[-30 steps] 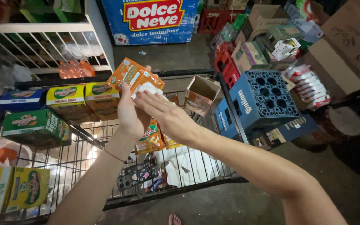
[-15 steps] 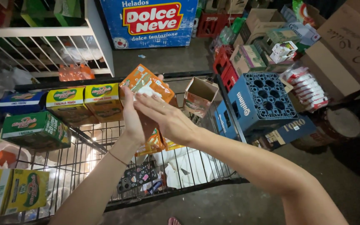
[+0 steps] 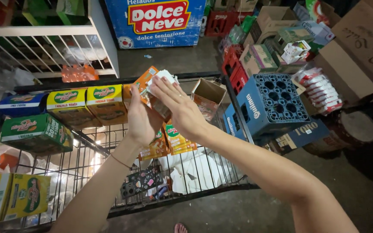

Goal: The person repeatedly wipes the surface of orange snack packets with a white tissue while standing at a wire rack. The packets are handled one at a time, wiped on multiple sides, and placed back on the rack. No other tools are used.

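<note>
Over the wire rack (image 3: 78,159) we hold an orange juice carton (image 3: 145,88) between our hands, raised just above the row of yellow and orange cartons (image 3: 87,105) that stands along the rack's far edge. Our left hand (image 3: 141,118) sits under and behind the carton, fingers curled round its lower side, so it is gripping the pack. Our right hand (image 3: 180,108) lies flat and open against the carton's right face, fingers stretched out and pointing up and to the left, pressing rather than clasping. The carton's long axis tilts from lower right to upper left, its top leaning away from us. The carton sits between both palms, so neither hand is clearly nearer; the left carries it.

The carton is orange, a rectangular box with a white patch (image 3: 162,77) at its upper corner, which may be a folded flap or a paper; we cannot tell which. Below it, more orange cartons (image 3: 169,140) stand in the rack, and to the right an open brown cardboard box (image 3: 208,97) leans beside a blue bottle crate (image 3: 268,103).
</note>
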